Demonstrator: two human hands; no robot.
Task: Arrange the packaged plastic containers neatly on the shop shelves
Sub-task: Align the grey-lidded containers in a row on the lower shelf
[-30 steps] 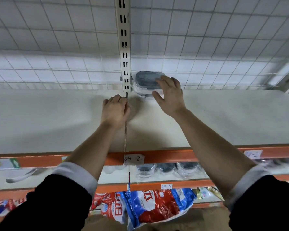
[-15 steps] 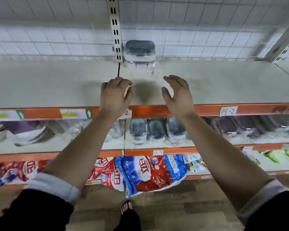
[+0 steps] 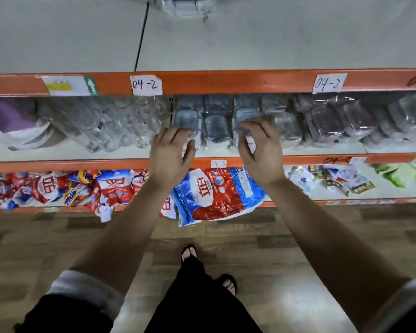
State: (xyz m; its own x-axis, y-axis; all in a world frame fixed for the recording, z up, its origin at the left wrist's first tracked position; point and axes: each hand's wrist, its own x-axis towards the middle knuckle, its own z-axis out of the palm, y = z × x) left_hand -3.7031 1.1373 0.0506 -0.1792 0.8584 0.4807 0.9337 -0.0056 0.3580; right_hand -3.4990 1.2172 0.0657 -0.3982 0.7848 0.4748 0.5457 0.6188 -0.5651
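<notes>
One wrapped clear container with a dark lid (image 3: 186, 7) stands at the back of the top shelf (image 3: 250, 44). On the middle shelf (image 3: 322, 150) a row of the same wrapped containers (image 3: 215, 121) faces out. My left hand (image 3: 169, 156) hangs in front of the leftmost one (image 3: 185, 117), fingers loosely curled and holding nothing. My right hand (image 3: 261, 152) is in front of the third one (image 3: 246, 114), fingers spread and bent, fingertips near its wrapping. Whether either hand touches a pack is unclear.
Clear bottles (image 3: 120, 126) lie left of the containers and dark-lidded wrapped packs (image 3: 327, 123) right of them. Red and blue detergent bags (image 3: 216, 193) fill the bottom shelf. Orange shelf edges carry paper labels (image 3: 145, 85). My feet (image 3: 190, 254) stand on wooden flooring.
Both hands dropped from the top shelf, leaving the container at its back, and now hover at the middle shelf's row. The view tilted downward.
</notes>
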